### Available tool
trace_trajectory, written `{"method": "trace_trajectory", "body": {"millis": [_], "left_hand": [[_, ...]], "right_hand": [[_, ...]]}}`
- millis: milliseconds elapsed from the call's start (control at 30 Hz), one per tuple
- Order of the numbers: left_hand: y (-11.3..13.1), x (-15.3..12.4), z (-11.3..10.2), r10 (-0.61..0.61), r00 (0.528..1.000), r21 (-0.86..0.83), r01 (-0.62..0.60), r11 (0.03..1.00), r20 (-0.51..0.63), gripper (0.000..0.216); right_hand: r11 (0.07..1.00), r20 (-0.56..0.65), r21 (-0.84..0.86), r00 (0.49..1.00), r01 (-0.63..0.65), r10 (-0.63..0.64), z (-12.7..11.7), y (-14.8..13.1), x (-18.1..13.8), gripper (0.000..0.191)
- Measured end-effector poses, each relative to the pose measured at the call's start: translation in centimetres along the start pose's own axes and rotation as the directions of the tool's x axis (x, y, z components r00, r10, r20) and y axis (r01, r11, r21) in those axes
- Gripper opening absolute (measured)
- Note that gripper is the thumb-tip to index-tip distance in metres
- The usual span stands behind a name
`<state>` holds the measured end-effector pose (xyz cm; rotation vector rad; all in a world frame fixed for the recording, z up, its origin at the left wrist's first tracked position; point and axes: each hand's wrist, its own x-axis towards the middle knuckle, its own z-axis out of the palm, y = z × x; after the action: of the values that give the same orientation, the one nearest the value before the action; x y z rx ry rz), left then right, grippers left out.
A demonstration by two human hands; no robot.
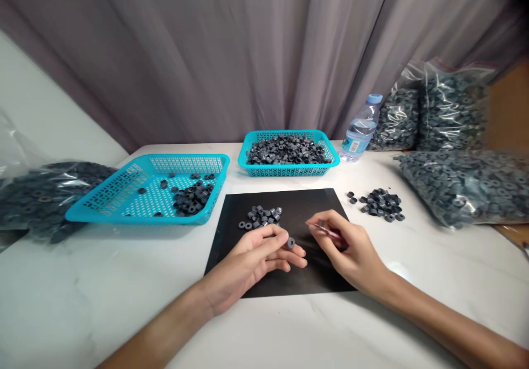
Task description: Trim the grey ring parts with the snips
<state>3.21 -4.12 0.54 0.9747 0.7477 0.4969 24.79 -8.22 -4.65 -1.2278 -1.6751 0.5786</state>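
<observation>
My left hand [260, 256] pinches a small dark grey ring [291, 242] between thumb and forefinger, its hole facing me. The other fingers are loosely spread below it. To the right, my right hand [345, 242] is closed around a slim pinkish pen-like tool [326, 230], whose tip points left toward the ring but stays apart from it. What kind of tool it is, I cannot tell. Both hands are over a black mat [306, 206]. A small pile of grey rings [262, 216] lies on the mat just beyond my left hand.
A turquoise basket [119, 215] with some rings stands at left, and a fuller turquoise basket [289, 172] at the back. Loose rings [382, 204] lie right of the mat. A water bottle [360, 129] and bulging bags of rings [475, 187] are at right; another bag [45, 193] is far left.
</observation>
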Motion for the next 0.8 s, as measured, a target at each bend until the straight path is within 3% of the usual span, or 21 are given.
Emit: {"method": "trace_trajectory", "body": {"millis": [200, 333, 567, 667, 800], "left_hand": [[0.2, 0.1, 0.2, 0.007, 0.999, -0.012, -0.007, 1.000, 0.039, 0.021], [0.4, 0.0, 0.2, -0.017, 0.991, -0.027, 0.021, 0.999, 0.133, 0.022], [0.3, 0.0, 0.1, -0.057, 0.980, 0.000, 0.058, 0.998, 0.191, 0.023], [0.1, 0.3, 0.0, -0.034, 0.985, 0.061, 0.024, 0.998, 0.168, 0.025], [-0.7, 0.7, -0.6, 0.042, 0.990, 0.260, -0.076, 0.963, 0.135, 0.025]], "right_hand": [[0.999, 0.002, 0.018, 1.000, -0.030, 0.030, -0.2, 0.4, 0.3, 0.011], [1.000, 0.016, 0.028, 1.000, 0.000, -0.001, -0.2, 0.2, 0.1, 0.008], [0.982, 0.101, 0.043, 0.977, 0.186, -0.189, -0.5, -0.2, -0.2, 0.011], [0.967, 0.114, 0.063, 0.961, 0.246, -0.252, -0.6, -0.5, -0.2, 0.011], [0.980, 0.145, 0.094, 0.971, 0.177, -0.190, -0.6, -0.5, -0.3, 0.010]]}}
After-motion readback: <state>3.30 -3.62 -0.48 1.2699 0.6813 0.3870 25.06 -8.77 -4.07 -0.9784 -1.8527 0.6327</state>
